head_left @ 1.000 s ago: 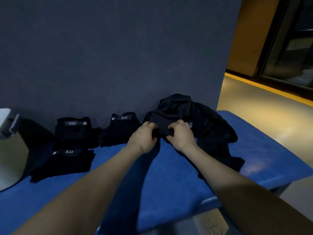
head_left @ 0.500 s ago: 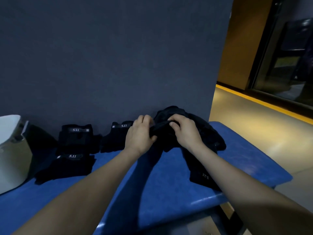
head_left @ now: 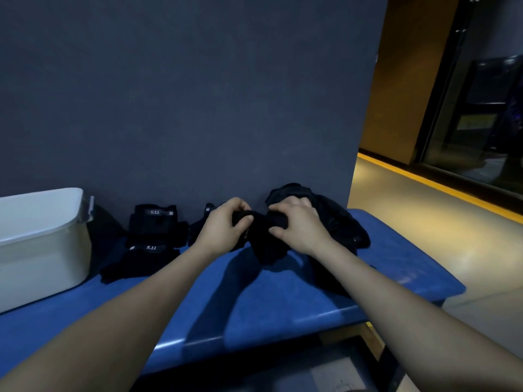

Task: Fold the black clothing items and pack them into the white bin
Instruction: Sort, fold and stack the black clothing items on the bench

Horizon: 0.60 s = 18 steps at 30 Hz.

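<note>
black garment (head_left: 263, 239); white bin (head_left: 42, 244); blue bench (head_left: 268, 301)

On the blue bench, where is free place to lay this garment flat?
Free: the blue bench front strip, between the folded stack and the loose pile. Crowded: along the wall, from the white bin to that pile.

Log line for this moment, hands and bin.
left hand: grips black garment | right hand: grips it too | white bin: contents unseen
</note>
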Each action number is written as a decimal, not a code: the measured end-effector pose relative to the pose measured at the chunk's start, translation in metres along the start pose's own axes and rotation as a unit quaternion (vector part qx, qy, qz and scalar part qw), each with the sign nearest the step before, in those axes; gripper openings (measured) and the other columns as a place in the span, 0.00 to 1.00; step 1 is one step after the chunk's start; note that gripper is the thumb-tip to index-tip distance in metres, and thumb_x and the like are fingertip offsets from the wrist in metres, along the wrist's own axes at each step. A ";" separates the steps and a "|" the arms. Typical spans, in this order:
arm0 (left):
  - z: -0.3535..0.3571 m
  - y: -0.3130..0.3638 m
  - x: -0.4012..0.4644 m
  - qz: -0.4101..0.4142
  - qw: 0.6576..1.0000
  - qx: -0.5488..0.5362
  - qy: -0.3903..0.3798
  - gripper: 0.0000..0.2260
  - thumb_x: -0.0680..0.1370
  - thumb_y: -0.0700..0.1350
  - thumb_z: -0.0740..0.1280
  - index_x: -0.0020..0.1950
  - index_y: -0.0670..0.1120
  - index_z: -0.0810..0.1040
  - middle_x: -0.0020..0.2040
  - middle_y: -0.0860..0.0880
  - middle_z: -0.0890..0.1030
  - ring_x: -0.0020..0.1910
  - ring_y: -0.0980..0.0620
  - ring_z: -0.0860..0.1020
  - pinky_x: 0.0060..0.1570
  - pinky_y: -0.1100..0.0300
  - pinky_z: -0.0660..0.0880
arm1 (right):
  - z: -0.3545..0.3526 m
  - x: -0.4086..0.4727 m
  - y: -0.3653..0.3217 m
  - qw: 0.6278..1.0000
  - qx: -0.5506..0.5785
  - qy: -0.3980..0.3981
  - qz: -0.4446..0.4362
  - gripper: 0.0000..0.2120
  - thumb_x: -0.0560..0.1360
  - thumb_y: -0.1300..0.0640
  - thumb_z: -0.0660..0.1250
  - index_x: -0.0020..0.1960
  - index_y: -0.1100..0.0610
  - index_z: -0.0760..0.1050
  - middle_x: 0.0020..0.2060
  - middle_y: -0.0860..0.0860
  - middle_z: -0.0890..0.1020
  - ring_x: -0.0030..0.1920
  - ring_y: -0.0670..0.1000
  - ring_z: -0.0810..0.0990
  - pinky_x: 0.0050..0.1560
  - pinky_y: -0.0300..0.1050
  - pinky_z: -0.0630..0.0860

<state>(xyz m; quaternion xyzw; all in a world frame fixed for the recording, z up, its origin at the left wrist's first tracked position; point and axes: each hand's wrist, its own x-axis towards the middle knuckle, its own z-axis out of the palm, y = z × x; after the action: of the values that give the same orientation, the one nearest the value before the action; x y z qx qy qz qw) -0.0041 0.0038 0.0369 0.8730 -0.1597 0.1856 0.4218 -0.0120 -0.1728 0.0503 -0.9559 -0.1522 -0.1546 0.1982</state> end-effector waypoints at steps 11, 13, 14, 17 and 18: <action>-0.029 -0.033 -0.032 -0.035 0.997 0.033 -0.052 0.19 0.67 0.44 0.76 0.52 0.51 0.71 0.49 0.54 0.74 0.49 0.56 0.74 0.51 0.62 0.70 | 0.022 0.012 -0.033 0.982 0.184 0.031 0.041 0.06 0.74 0.62 0.68 0.44 0.54 0.82 0.42 0.48 0.82 0.47 0.49 0.80 0.49 0.41 0.75; -0.033 -0.040 -0.033 -0.017 0.997 0.073 -0.018 0.11 0.71 0.40 0.72 0.46 0.51 0.72 0.45 0.54 0.73 0.48 0.53 0.74 0.51 0.59 0.71 | 0.027 0.017 -0.033 0.980 0.189 0.041 0.037 0.08 0.74 0.63 0.68 0.44 0.53 0.83 0.43 0.47 0.81 0.48 0.50 0.80 0.53 0.45 0.76; -0.036 -0.042 -0.032 -0.009 0.996 0.083 0.006 0.08 0.73 0.39 0.70 0.44 0.50 0.73 0.43 0.55 0.73 0.46 0.53 0.74 0.49 0.58 0.71 | 0.029 0.019 -0.033 0.979 0.194 0.051 0.033 0.08 0.74 0.64 0.68 0.45 0.53 0.83 0.45 0.48 0.80 0.48 0.50 0.79 0.54 0.46 0.76; -0.044 -0.042 -0.027 0.015 0.995 0.090 0.038 0.03 0.75 0.40 0.67 0.44 0.47 0.74 0.42 0.54 0.73 0.43 0.53 0.73 0.46 0.59 0.70 | 0.037 0.022 -0.032 0.973 0.223 0.058 0.020 0.10 0.74 0.67 0.66 0.50 0.58 0.83 0.49 0.50 0.80 0.50 0.51 0.79 0.58 0.43 0.75; -0.045 -0.043 -0.028 0.020 0.995 0.094 0.032 0.03 0.75 0.39 0.66 0.45 0.47 0.75 0.42 0.54 0.74 0.43 0.53 0.74 0.46 0.59 0.70 | 0.041 0.021 -0.031 0.973 0.226 0.047 0.011 0.10 0.74 0.68 0.66 0.50 0.60 0.83 0.49 0.51 0.80 0.50 0.51 0.79 0.58 0.41 0.75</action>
<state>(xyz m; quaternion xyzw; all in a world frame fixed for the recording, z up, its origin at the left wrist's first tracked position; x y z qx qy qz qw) -0.0184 0.0689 0.0209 0.8990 -0.1454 0.2360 0.3390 0.0055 -0.1235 0.0319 -0.8795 -0.1633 -0.1587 0.4180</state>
